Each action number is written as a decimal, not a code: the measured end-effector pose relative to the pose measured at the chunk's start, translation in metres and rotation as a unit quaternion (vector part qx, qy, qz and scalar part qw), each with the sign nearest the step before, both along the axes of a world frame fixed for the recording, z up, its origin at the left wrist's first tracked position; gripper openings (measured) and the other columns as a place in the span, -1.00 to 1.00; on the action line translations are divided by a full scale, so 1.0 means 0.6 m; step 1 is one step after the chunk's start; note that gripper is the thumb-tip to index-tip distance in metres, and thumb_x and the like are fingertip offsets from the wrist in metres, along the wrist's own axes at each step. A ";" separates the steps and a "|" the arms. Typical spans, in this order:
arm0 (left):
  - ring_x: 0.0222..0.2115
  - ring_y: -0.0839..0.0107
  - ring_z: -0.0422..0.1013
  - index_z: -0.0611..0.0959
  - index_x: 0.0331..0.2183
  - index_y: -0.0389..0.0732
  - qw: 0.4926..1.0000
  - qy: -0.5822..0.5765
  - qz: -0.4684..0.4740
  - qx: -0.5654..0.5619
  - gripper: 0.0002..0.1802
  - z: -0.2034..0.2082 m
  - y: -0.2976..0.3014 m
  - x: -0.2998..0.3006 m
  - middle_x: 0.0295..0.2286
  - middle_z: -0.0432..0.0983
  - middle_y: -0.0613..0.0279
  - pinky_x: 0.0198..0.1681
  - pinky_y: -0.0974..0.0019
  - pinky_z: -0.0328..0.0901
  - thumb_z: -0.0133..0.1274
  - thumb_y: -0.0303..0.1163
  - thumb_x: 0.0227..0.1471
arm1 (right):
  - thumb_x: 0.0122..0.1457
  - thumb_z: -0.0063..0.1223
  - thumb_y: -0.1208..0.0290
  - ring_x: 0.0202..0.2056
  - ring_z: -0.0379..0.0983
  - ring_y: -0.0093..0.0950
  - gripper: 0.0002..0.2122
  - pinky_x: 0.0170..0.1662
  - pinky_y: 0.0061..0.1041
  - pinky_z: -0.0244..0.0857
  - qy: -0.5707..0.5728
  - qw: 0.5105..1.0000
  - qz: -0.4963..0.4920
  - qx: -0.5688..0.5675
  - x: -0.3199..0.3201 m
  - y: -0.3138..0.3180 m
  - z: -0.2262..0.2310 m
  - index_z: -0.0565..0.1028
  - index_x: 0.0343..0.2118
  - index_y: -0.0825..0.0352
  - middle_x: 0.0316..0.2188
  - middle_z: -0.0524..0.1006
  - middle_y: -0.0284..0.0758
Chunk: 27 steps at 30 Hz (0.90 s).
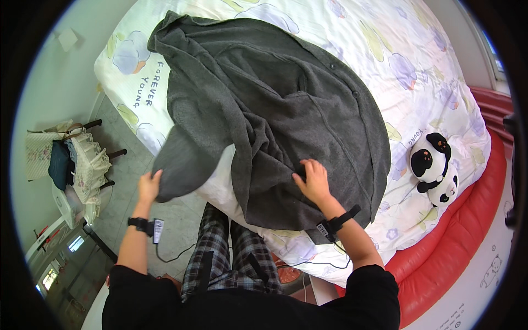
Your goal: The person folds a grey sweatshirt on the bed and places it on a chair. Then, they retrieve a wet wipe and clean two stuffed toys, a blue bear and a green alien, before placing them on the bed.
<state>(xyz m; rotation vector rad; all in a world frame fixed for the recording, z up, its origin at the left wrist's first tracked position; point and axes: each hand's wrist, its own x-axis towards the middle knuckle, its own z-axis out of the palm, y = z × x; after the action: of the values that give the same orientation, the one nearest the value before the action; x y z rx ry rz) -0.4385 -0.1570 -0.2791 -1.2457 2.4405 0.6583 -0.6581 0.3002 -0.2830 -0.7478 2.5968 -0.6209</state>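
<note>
A dark grey coat (pixel 275 104) lies spread and rumpled across the bed, with small buttons along its far right edge. At the bed's near left side, my left hand (pixel 148 187) is closed on a loose end of the coat, which is lifted off the bed and hangs over its edge. My right hand (pixel 315 181) rests on the near part of the coat, its thumb and fingers apart. Folds bunch up between the two hands. Each wrist wears a black strap with a small device and a cable.
Under the coat is a bed (pixel 407 33) with a white floral sheet. A panda plush (pixel 434 168) sits at the right, beside the red padded headboard (pixel 440 258). To the left stands a chair (pixel 85 170) with a lacy cover and dark cloth on it, over the tiled floor (pixel 124 212).
</note>
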 end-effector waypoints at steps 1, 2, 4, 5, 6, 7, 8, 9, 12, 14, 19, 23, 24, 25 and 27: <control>-0.48 -0.16 0.35 0.52 -0.55 -0.44 0.997 -0.037 -0.045 -0.051 -0.50 0.018 -0.036 0.027 -0.57 0.40 -0.25 -0.45 0.07 0.24 0.04 -0.07 -0.09 | -0.09 0.12 0.25 -0.10 0.24 -0.24 -0.59 -0.05 -0.29 0.10 -0.030 0.999 0.008 0.027 0.006 -0.008 0.004 0.34 -0.19 0.33 -0.18 0.34 -0.17; -0.45 -0.15 0.37 0.53 -0.52 -0.43 0.995 -0.075 -0.039 -0.051 -0.51 0.035 -0.071 0.050 -0.54 0.42 -0.24 -0.40 0.06 0.24 0.04 -0.08 -0.09 | -0.13 0.15 0.24 -0.13 0.24 -0.24 -0.59 -0.09 -0.29 0.11 0.013 1.000 -0.007 -0.008 0.011 -0.014 0.007 0.34 -0.23 0.33 -0.20 0.33 -0.17; -0.38 -0.13 0.38 0.55 -0.45 -0.43 0.989 -0.098 -0.028 -0.110 -0.50 0.066 -0.133 0.087 -0.48 0.44 -0.25 -0.32 0.08 0.25 -0.02 -0.07 -0.05 | -0.16 0.17 0.22 -0.17 0.25 -0.24 -0.59 -0.11 -0.30 0.11 0.046 0.994 0.054 -0.080 0.027 -0.024 0.012 0.34 -0.26 0.32 -0.23 0.34 -0.18; -0.35 -0.14 0.37 0.54 -0.41 -0.45 0.986 -0.076 -0.008 -0.148 -0.49 0.074 -0.158 0.100 -0.46 0.44 -0.25 -0.30 0.10 0.25 -0.07 -0.07 0.00 | -0.18 0.18 0.21 -0.19 0.25 -0.24 -0.59 -0.13 -0.30 0.11 0.037 0.993 0.064 -0.096 0.042 -0.026 0.013 0.34 -0.28 0.32 -0.24 0.35 -0.18; -0.32 -0.13 0.37 0.53 -0.36 -0.46 0.986 -0.058 0.018 -0.155 -0.47 0.083 -0.182 0.112 -0.43 0.44 -0.28 -0.27 0.11 0.24 -0.12 -0.07 0.04 | -0.23 0.20 0.18 -0.24 0.26 -0.27 -0.57 -0.17 -0.32 0.12 -0.038 0.980 0.185 -0.066 0.065 -0.029 0.013 0.35 -0.33 0.31 -0.29 0.35 -0.20; -0.29 -0.13 0.36 0.51 -0.32 -0.48 0.985 -0.006 0.045 -0.168 -0.45 0.085 -0.204 0.118 -0.39 0.43 -0.32 -0.23 0.13 0.23 -0.16 -0.07 0.06 | -0.24 0.21 0.12 -0.25 0.27 -0.29 -0.56 -0.19 -0.33 0.12 -0.072 0.958 0.249 -0.125 0.097 -0.031 0.011 0.36 -0.34 0.30 -0.33 0.36 -0.22; -0.29 -0.14 0.36 0.51 -0.31 -0.48 0.983 0.004 0.071 -0.168 -0.42 0.087 -0.224 0.123 -0.39 0.42 -0.33 -0.22 0.12 0.22 -0.20 -0.04 0.07 | -0.22 0.17 0.06 -0.26 0.26 -0.31 -0.55 -0.21 -0.35 0.12 -0.110 0.942 0.301 -0.097 0.137 -0.034 0.008 0.35 -0.36 0.30 -0.34 0.35 -0.23; -0.28 -0.14 0.35 0.51 -0.30 -0.48 0.981 0.017 0.098 -0.169 -0.39 0.089 -0.248 0.124 -0.38 0.42 -0.35 -0.20 0.12 0.22 -0.24 -0.02 0.09 | -0.20 0.14 0.02 -0.18 0.26 -0.31 -0.50 -0.13 -0.37 0.11 -0.131 0.939 0.313 -0.058 0.177 -0.027 0.003 0.35 -0.29 0.31 -0.25 0.35 -0.22; -0.29 -0.17 0.34 0.50 -0.29 -0.50 0.955 0.029 0.103 -0.276 -0.33 0.105 -0.318 0.129 -0.38 0.42 -0.35 -0.20 0.10 0.21 -0.32 0.03 0.10 | -0.06 -0.03 0.17 -0.04 0.21 -0.33 -0.50 0.02 -0.37 0.04 -0.067 0.965 0.227 0.110 0.266 0.021 -0.039 0.28 -0.06 0.33 -0.10 0.30 -0.21; -0.31 -0.19 0.35 0.50 -0.32 -0.50 0.944 0.026 0.121 -0.307 -0.30 0.134 -0.380 0.120 -0.40 0.43 -0.34 -0.23 0.06 0.22 -0.35 0.05 0.09 | 0.01 -0.21 0.33 -0.03 0.21 -0.35 -0.53 0.08 -0.31 0.00 -0.010 0.949 0.223 0.223 0.285 0.065 -0.072 0.21 0.05 0.31 -0.08 0.29 -0.22; -0.23 -0.16 0.33 0.52 -0.29 -0.47 0.910 0.063 0.172 -0.371 -0.26 0.203 -0.511 0.082 -0.32 0.43 -0.28 -0.15 0.07 0.19 -0.37 0.11 0.06 | 0.01 -0.18 0.36 -0.28 0.28 -0.42 -0.83 -0.20 -0.39 0.11 -0.034 0.962 0.144 0.232 0.300 0.128 -0.093 0.40 -0.33 0.22 -0.39 0.36 -0.33; -0.16 -0.09 0.32 0.49 -0.19 -0.45 0.901 0.073 0.226 -0.362 -0.29 0.244 -0.566 0.052 -0.22 0.41 -0.22 -0.09 0.10 0.17 -0.35 0.08 0.06 | -0.10 -0.08 0.46 -0.17 0.30 -0.36 -0.87 0.00 -0.23 0.04 -0.021 0.997 0.017 0.079 0.343 0.155 -0.058 0.38 -0.42 0.26 -0.32 0.40 -0.32; -0.14 -0.06 0.30 0.44 -0.13 -0.42 0.914 0.079 0.211 -0.336 -0.33 0.253 -0.571 0.049 -0.14 0.35 -0.20 -0.08 0.12 0.17 -0.32 0.05 0.07 | -0.16 -0.04 0.50 -0.11 0.28 -0.36 -0.83 0.07 -0.18 -0.03 -0.050 0.997 -0.003 0.066 0.365 0.170 -0.043 0.36 -0.41 0.27 -0.28 0.40 -0.33; -0.13 -0.04 0.30 0.43 -0.11 -0.42 0.916 0.084 0.196 -0.341 -0.33 0.258 -0.576 0.043 -0.13 0.35 -0.18 -0.09 0.12 0.18 -0.32 0.04 0.07 | -0.16 -0.05 0.50 -0.16 0.33 -0.36 -0.82 0.07 -0.14 -0.05 -0.087 0.994 -0.004 0.070 0.389 0.188 -0.026 0.35 -0.41 0.27 -0.34 0.43 -0.29; -0.15 -0.07 0.32 0.46 -0.14 -0.42 0.923 0.044 0.148 -0.353 -0.33 0.263 -0.579 0.034 -0.17 0.38 -0.19 -0.10 0.11 0.19 -0.31 0.04 0.07 | -0.11 -0.06 0.43 -0.29 0.41 -0.27 -0.81 -0.07 -0.16 0.14 -0.212 0.964 -0.009 0.157 0.440 0.231 0.010 0.31 -0.38 0.29 -0.46 0.46 -0.22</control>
<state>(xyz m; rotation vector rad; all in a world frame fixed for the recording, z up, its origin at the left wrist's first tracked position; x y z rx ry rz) -0.4178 -0.5043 -0.1212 -1.9040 2.6861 -0.1514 -0.3944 0.4386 -0.2773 -0.4319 2.2287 -0.3166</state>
